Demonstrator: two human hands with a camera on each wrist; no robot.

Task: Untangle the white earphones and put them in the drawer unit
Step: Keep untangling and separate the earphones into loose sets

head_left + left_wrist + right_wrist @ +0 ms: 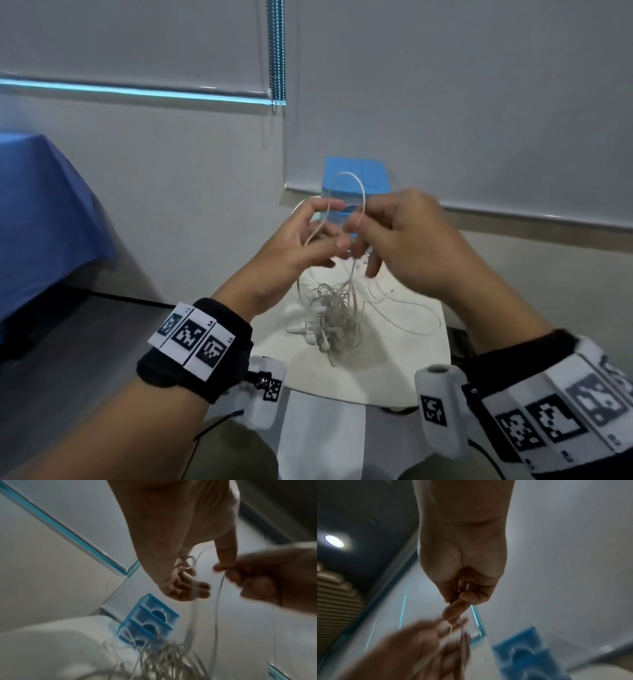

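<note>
A tangled bunch of white earphones point(330, 317) hangs just above the small white table point(404, 370), with a loop of cable arching up between my hands. My left hand point(320, 236) pinches one strand of that loop, fingers curled, also seen in the left wrist view as the left hand point(187, 588). My right hand point(373, 229) pinches the other strand, seen close in the right wrist view as the right hand point(460, 601). The blue drawer unit point(356, 181) stands behind my hands at the table's far edge, against the wall. Its stacked drawers point(149, 620) appear shut.
A blue-covered table point(44, 212) stands at the left. A bead cord point(276, 54) hangs from the window blind above. The grey wall is close behind the drawer unit. A loose cable strand point(411, 308) trails over the table's right side.
</note>
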